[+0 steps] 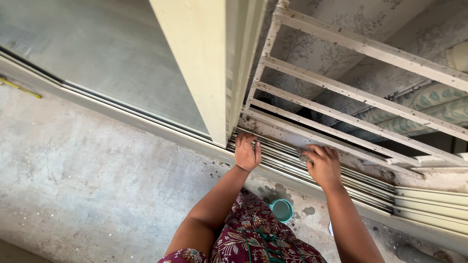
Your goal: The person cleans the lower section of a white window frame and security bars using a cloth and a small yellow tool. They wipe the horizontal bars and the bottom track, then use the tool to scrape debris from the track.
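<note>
While both arms stretch forward, the left hand (pixel 247 152) lies flat-fingered on the window track (pixel 312 163); the right hand (pixel 322 164) pinches a small pad (pixel 304 157) (teal cup (pixel 282 210) below, contents unclear).

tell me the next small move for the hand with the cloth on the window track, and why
Probably slide the right hand with its small grey pad further along the window track, toward the right. Dark specks and grime show on the rails and the sill there, while the left hand rests on the track by the cream window frame, steadying.
</note>
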